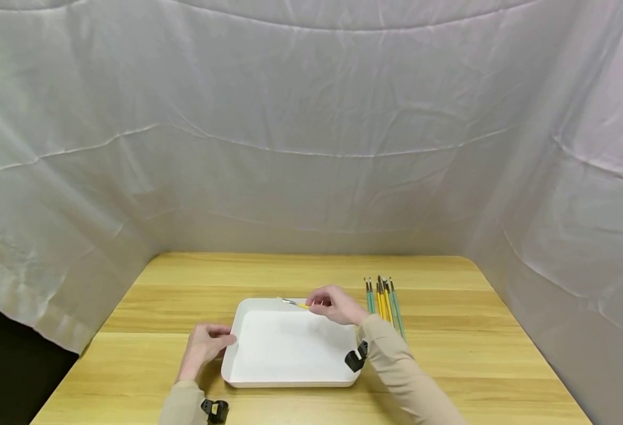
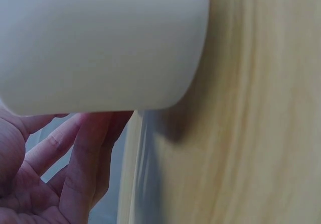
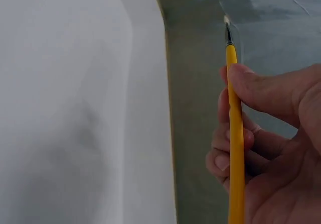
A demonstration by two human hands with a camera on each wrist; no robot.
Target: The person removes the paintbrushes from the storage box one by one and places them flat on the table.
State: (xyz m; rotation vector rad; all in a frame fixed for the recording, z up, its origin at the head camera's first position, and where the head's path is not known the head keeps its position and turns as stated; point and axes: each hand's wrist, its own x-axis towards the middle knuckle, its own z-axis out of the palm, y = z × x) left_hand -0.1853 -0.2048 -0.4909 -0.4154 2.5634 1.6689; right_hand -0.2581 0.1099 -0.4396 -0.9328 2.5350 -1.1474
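Note:
A white tray (image 1: 294, 348) sits on the wooden table. At its left side my left hand (image 1: 205, 347) holds the rim, thumb on top and fingers against the outside. The left wrist view shows the tray's outer wall (image 2: 100, 48) hiding the tips of that hand's fingers (image 2: 85, 158). Above the tray's far edge, my right hand (image 1: 338, 304) pinches a yellow paintbrush (image 1: 303, 306). The brush's bristles point left in the head view. In the right wrist view the yellow handle (image 3: 234, 133) lies between thumb and curled fingers, apart from the tray wall (image 3: 145, 108).
Right of the tray lie several paintbrushes (image 1: 382, 298) with yellow and green handles, bristles pointing away, partly hidden by the right forearm. A grey curtain (image 1: 311, 177) hangs behind the table (image 1: 449, 330) and along both sides.

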